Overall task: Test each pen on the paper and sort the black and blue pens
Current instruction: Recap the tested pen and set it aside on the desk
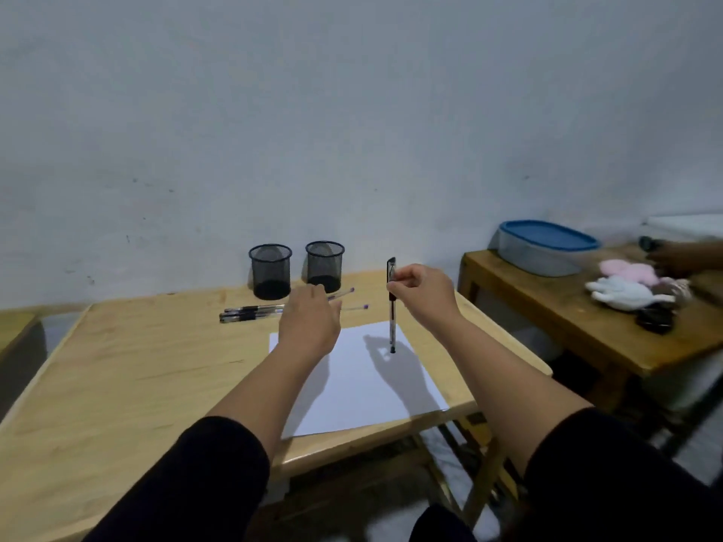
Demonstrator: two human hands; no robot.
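Pen [392,307] first: I see it standing almost upright in my right hand [420,293], black cap at the top, dark grip band below my fingertips, a clear slim barrel running down to a dark end that sits over the far right part of the paper [364,381]. Whether that end touches the sheet I cannot tell. My right fingers are curled and pinch the pen near its upper end, just under the cap clip. The hand's shadow falls dark across the white sheet beneath it.

My left hand [311,324] reaches forward with the back up and its fingers stretched toward the loose pens [250,312] lying on the wooden table [117,377] beyond the paper. Its fingertips are hidden from me behind the knuckles, so I cannot tell if they pinch anything. Two of those pens lie side by side to the left with black caps and grips; two more clear barrels poke out past my hand to the right, each ending in a small purple-blue plug.

Behind them, against the wall, stand two black mesh cups: the left cup [270,271] and the right cup [324,266], near one another but apart.
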